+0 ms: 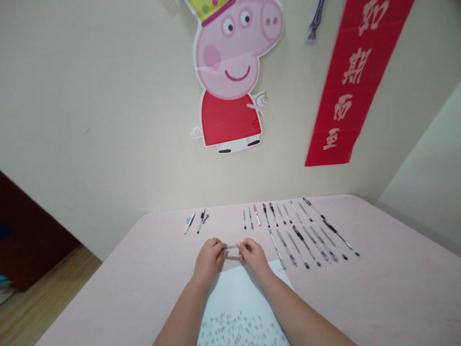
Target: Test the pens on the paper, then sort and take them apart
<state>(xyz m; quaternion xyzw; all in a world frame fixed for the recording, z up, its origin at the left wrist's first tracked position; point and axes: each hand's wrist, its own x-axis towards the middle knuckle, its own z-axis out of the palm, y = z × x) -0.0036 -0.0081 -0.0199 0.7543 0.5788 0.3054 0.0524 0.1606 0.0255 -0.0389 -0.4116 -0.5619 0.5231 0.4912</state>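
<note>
Between my two hands a thin pen (230, 247) is held level, just above the far edge of a white sheet of paper (234, 288). My left hand (211, 257) pinches its dark left end. The fingertips of my right hand (252, 254) are closed on the other end. Small dark marks, blurred, cover the near part of the sheet. To the right of my right hand, several pens lie in two rows, among them a white patterned pen (276, 247) and a black-capped pen (306, 245).
The pink-covered table (144, 288) meets the wall at the back. Back left lie a blue and white pen (189, 224) and an uncapped black pen (200, 222) with its cap (205, 219) beside it. A pink pen (257, 216) is in the far row. A pig cutout (230, 115) and red banner (353, 86) hang above.
</note>
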